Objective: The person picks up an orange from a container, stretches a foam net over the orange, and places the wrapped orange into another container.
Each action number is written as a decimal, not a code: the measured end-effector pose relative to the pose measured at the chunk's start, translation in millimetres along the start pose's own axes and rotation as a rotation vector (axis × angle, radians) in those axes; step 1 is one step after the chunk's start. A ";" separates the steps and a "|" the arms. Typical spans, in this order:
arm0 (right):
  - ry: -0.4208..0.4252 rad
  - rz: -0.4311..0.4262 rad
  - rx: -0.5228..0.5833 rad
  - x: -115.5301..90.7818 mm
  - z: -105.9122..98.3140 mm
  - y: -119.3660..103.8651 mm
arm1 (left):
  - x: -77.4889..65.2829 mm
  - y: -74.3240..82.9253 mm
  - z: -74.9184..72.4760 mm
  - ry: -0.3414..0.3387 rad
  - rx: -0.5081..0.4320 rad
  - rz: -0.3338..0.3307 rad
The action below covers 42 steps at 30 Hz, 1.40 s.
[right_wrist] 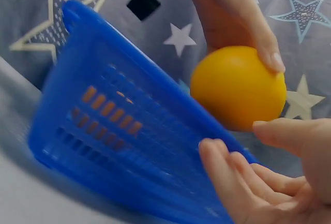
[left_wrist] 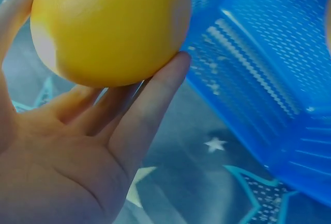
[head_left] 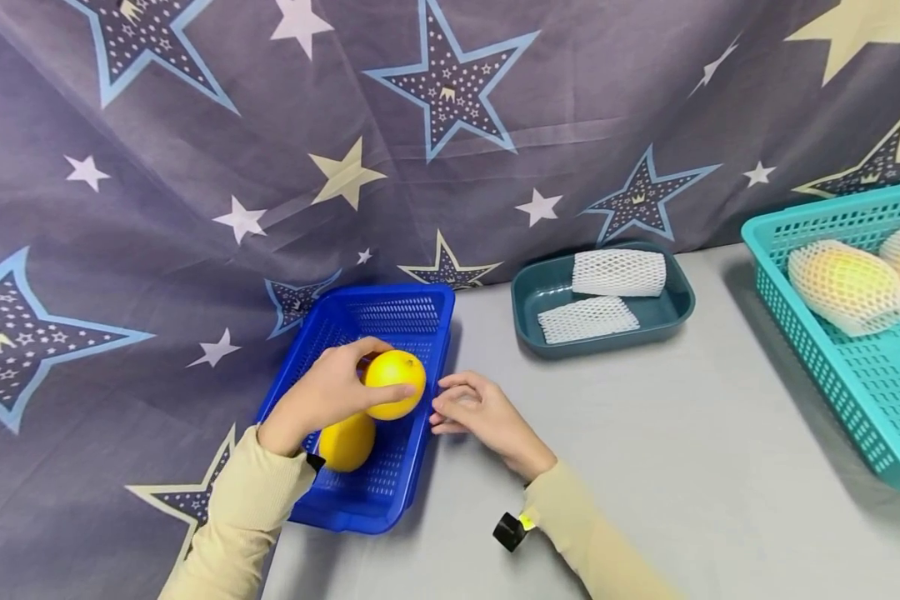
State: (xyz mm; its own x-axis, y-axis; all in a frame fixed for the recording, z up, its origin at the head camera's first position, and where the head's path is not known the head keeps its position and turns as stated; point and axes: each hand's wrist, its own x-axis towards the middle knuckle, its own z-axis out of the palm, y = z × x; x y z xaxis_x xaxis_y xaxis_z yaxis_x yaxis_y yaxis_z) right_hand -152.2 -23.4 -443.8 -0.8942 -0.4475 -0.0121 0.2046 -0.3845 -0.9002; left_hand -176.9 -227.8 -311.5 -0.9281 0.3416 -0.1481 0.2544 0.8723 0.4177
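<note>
My left hand (head_left: 332, 390) grips a round yellow orange (head_left: 394, 385) between thumb and fingers, over the blue basket (head_left: 440, 333). In the left wrist view the orange (left_wrist: 111, 27) rests against the fingertips, off the palm. A second orange (head_left: 347, 443) lies in the basket, partly below the held one. My right hand (head_left: 480, 417) is at the basket's right rim with fingers loosely bent and nothing in them. In the right wrist view, the right hand (right_wrist: 274, 177) has its fingertips near the rim and its thumb close to the held orange (right_wrist: 238, 87); whether they touch I cannot tell.
Behind to the right, a dark teal tray (head_left: 592, 340) holds two white foam nets, one net (head_left: 619, 272) behind the other net (head_left: 588, 320). A turquoise basket (head_left: 817, 367) at far right holds fruit in foam netting (head_left: 847, 286). A star-patterned cloth (head_left: 465, 200) hangs behind.
</note>
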 end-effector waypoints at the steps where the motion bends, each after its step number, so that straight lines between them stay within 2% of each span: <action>1: -0.002 -0.013 -0.017 -0.9 -2.7 -3.7 | -0.8 4.1 -0.1 0.013 -0.013 0.006; 8: -0.090 -0.066 -0.078 -9.0 -20.1 -30.7 | -6.2 24.2 4.8 0.097 -0.129 0.023; 17: -0.166 -0.162 -0.134 -9.8 -27.0 -38.8 | -11.7 38.3 24.6 0.134 -0.316 0.022; 20: -0.171 -0.186 -0.170 -10.4 -30.0 -39.7 | -11.7 43.1 32.1 0.146 -0.377 0.035; 31: -0.170 -0.244 -0.340 -20.2 -47.7 -53.6 | -2.8 59.8 57.4 0.196 -0.457 0.049; 42: -0.147 -0.213 -0.524 -36.7 -81.2 -73.5 | 8.4 79.7 85.2 0.212 -0.584 0.086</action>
State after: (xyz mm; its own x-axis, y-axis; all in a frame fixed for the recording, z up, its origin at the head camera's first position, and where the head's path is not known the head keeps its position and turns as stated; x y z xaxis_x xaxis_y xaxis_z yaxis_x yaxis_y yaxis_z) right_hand -166.7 86.9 -412.5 -0.8216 -0.5261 0.2196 -0.2311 -0.0448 -0.9719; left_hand -141.2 -125.5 -355.9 -0.9599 0.2730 0.0637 0.1954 0.4888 0.8502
